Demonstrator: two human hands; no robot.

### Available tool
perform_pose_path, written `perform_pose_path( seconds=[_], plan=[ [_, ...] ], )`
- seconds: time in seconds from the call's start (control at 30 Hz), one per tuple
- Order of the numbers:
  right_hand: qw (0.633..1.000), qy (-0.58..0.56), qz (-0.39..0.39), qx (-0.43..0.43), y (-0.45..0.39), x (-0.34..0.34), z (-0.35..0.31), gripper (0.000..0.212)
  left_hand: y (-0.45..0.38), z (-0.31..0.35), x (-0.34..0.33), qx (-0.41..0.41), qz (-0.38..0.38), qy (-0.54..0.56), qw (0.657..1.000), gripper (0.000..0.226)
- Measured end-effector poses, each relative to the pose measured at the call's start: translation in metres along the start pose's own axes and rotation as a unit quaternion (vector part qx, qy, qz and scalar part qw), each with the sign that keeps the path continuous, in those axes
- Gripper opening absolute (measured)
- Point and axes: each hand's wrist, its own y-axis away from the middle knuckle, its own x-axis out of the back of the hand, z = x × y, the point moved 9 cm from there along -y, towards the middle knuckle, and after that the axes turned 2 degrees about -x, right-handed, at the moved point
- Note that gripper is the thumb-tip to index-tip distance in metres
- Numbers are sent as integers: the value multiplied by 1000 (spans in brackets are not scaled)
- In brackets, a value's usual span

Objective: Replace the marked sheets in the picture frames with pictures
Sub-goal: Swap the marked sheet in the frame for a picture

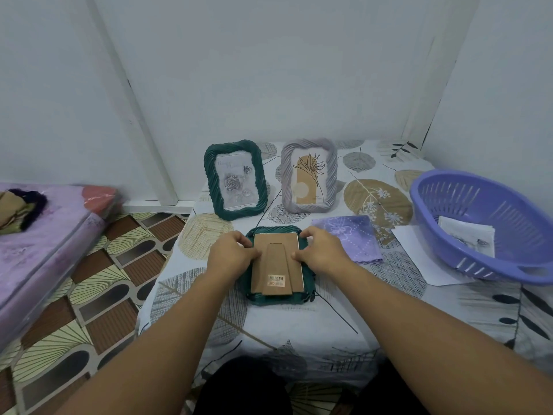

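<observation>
We see a purple plastic basket (484, 223) with slotted walls at the right of the counter (344, 319); in it lies a white sheet (466, 239) with a faint grey drawing. The counter wears a cloth printed with leaves. At its near middle a dark green frame (278, 298) with a twisted-rope rim lies face down, its brown cardboard back (276, 262) and tapered stand upward, with a barcode sticker (276, 280) too small to read. Our left hand (232, 254) and right hand (321, 251) curl their fingers on the back's left and right edges, gripping it. Behind stand a matching green frame (235, 179) with a rose picture and a grey frame (309, 175) with a plant drawing. A lilac cloth (350, 238) lies just right of the near frame.
</observation>
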Motion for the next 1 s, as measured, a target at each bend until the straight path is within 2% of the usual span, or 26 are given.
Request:
perform_pose_path(
  seconds=[0.4, 0.53, 0.67, 0.8, 1.0],
  plan=[
    [1000, -12, -15, -17, 0, 2, -1, 58, -7, 0, -6, 31, -20, 30, 999, 34],
    [999, -17, -19, -25, 1, 1, -2, 60, -3, 5, -7, 21, -4, 10, 1000, 36],
    [999, -23, -13, -19, 2, 2, -2, 63, 1, 3, -10, 20, 12, 39, 999, 39],
    [999, -33, -14, -16, 3, 3, -2, 65, 1, -4, -12, 39, 8, 123, 992, 41],
    [999, -34, -23, -10, 4, 2, -4, 67, 3, -2, -12, 36, 12, 143, 989, 48]
  ],
)
